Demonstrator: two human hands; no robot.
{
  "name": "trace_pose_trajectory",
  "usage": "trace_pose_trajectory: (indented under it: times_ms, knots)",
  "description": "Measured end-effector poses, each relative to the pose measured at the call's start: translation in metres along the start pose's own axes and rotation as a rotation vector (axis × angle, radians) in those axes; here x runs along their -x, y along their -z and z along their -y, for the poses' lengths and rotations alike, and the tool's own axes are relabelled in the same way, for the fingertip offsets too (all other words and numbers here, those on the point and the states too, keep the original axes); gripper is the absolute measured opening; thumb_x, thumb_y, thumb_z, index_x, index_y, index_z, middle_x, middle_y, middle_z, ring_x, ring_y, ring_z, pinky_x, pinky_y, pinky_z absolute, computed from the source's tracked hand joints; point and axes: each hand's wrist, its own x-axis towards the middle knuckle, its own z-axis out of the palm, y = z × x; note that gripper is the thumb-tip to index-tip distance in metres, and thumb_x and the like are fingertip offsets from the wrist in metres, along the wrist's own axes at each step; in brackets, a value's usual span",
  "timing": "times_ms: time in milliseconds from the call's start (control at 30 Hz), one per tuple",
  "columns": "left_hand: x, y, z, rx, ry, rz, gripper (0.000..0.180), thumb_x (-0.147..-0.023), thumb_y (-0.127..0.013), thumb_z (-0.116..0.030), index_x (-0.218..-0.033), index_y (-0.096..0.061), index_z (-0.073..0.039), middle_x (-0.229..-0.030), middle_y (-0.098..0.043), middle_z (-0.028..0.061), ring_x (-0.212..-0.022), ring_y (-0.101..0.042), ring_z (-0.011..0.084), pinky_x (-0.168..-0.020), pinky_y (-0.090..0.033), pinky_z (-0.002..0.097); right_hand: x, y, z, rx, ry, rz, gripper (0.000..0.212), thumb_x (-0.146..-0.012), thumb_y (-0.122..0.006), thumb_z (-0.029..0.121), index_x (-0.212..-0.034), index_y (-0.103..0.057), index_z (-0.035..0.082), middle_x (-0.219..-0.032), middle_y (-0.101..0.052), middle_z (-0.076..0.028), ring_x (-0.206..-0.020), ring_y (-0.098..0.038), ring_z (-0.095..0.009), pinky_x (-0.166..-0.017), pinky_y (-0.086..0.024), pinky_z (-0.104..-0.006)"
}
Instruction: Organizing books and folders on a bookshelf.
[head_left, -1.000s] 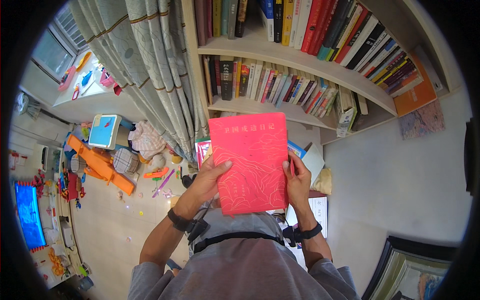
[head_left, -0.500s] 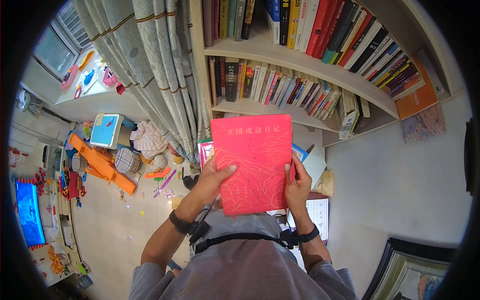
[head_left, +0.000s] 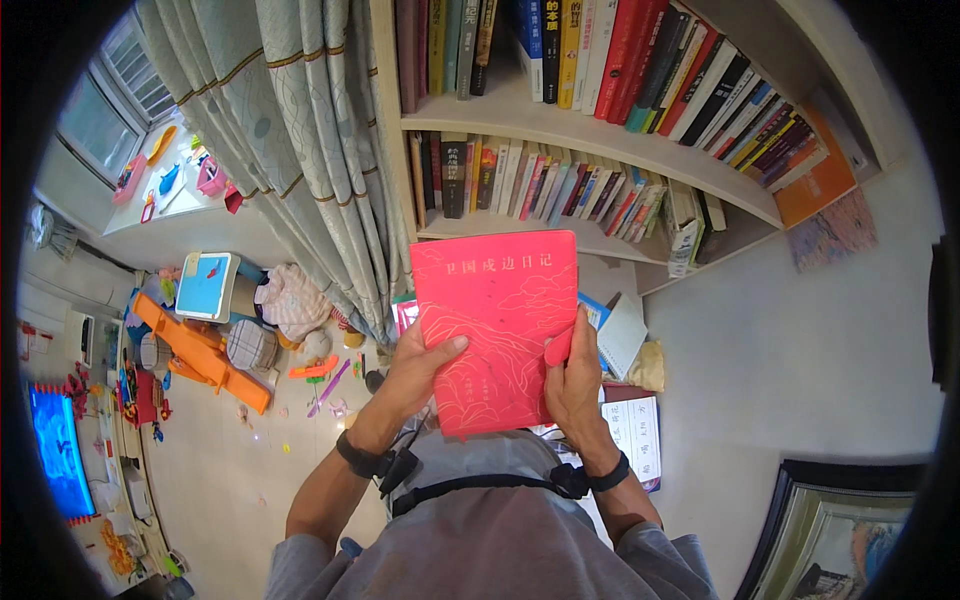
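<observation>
The bookcase (head_left: 480, 112) is the largest thing; its books (head_left: 627, 55) stand mostly upright, spines out, likely so that neighbours brace one another and each can be picked out. The curtain (head_left: 300, 130) hangs gathered in folds along the bookcase's left edge, which leaves the window (head_left: 100, 125) uncovered.

The red book (head_left: 495, 290) is off the shelves, held in front of the lower shelf's front edge, toward that shelf's left corner. Its front cover faces up with the title end away from the body, so it reads upright for the holder.

The left grip (head_left: 412, 370) is closed on the book's left edge, and the right grip (head_left: 577, 378) is closed on its right edge. Each thumb lies over the cover; the fingers underneath are largely hidden. Holding both sides probably steadies the book and leaves most of the cover visible.
</observation>
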Motion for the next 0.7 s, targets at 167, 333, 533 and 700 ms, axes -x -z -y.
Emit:
trace_pose_trajectory:
  times_ms: [167,333,533,700]
  knots:
    - [-0.004,-0.002,-0.004,-0.008,-0.024,-0.014,0.044,-0.094,-0.071,-0.005,-0.134,-0.053,-0.001,-0.123,-0.068,0.0121,-0.108,-0.068,0.0195,-0.095,-0.057,0.0354,-0.001,-0.001,0.004,0.001,-0.023,0.037,0.078,-0.094,-0.064,0.015,-0.150,-0.021,-0.018,-0.146,-0.038,-0.039,-0.136,-0.041,-0.049,-0.116,-0.032,-0.0483]
    - [-0.010,0.001,-0.009,-0.012,-0.024,0.001,0.044,-0.093,-0.071,-0.003,-0.133,-0.053,-0.001,-0.123,-0.068,0.0121,-0.108,-0.068,0.0189,-0.094,-0.057,0.0353,-0.002,0.001,0.014,-0.011,-0.103,0.106,0.094,-0.091,-0.072,0.026,-0.152,-0.016,-0.017,-0.153,-0.028,-0.039,-0.145,-0.030,-0.049,-0.121,-0.025,-0.0491]
    - [-0.013,-0.004,-0.014,0.000,-0.032,0.010,0.044,-0.092,-0.071,-0.002,-0.133,-0.054,-0.002,-0.122,-0.068,0.0109,-0.108,-0.068,0.0190,-0.095,-0.056,0.0354,-0.001,0.010,0.009,-0.101,-0.050,0.104,0.088,-0.097,-0.066,0.028,-0.153,-0.016,-0.015,-0.154,-0.028,-0.037,-0.144,-0.033,-0.047,-0.119,-0.029,-0.0480]
    - [-0.011,0.003,-0.019,-0.001,-0.010,0.005,0.046,-0.092,-0.070,0.000,-0.135,-0.053,-0.002,-0.123,-0.068,0.0106,-0.109,-0.067,0.0189,-0.096,-0.055,0.0362,0.002,0.001,-0.002,-0.144,-0.038,0.010,0.070,-0.101,-0.060,0.023,-0.153,-0.026,-0.010,-0.146,-0.044,-0.030,-0.135,-0.048,-0.040,-0.113,-0.037,-0.0443]
